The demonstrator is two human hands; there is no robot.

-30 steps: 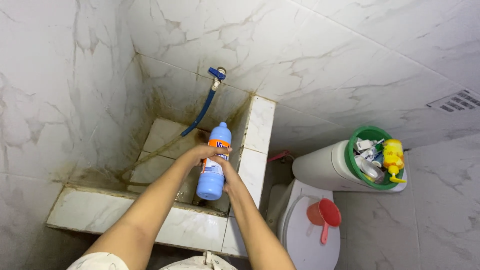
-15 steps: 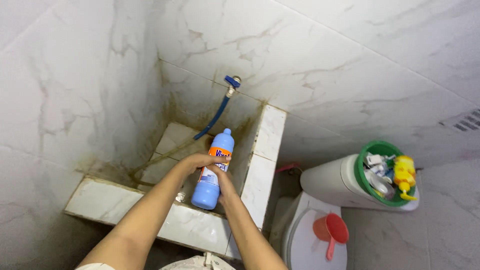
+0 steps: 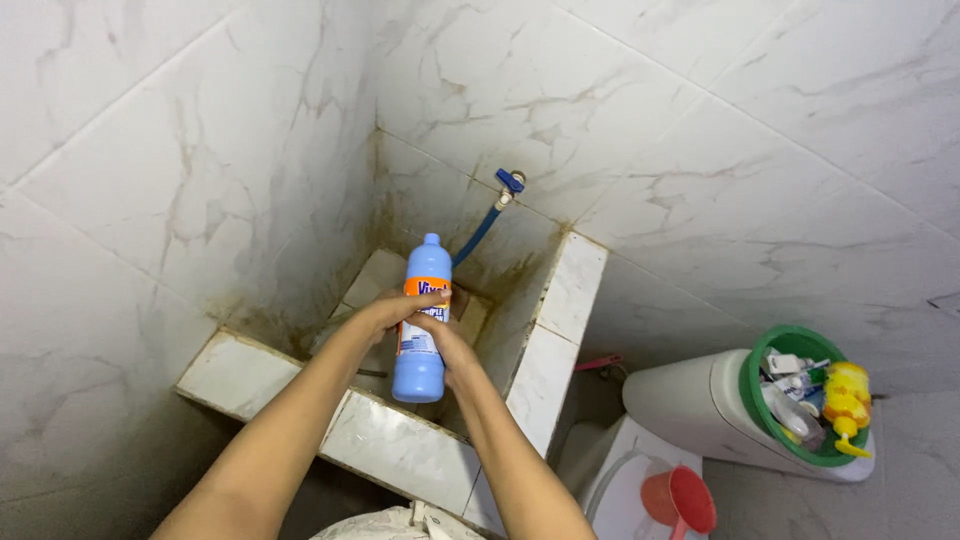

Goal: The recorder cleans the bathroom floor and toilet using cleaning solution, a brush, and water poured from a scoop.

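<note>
One blue bottle, one tap and one blue hose. One green basket, one yellow pump bottle and one red dipper.

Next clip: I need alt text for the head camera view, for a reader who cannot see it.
Both bare hands, left hand and right hand, grip a light blue plastic bottle with an orange label, held upright over a stained white-tiled corner basin. A blue hose hangs from a blue-handled wall tap; at right, a green basket of toiletries rests on a white toilet tank.
</note>
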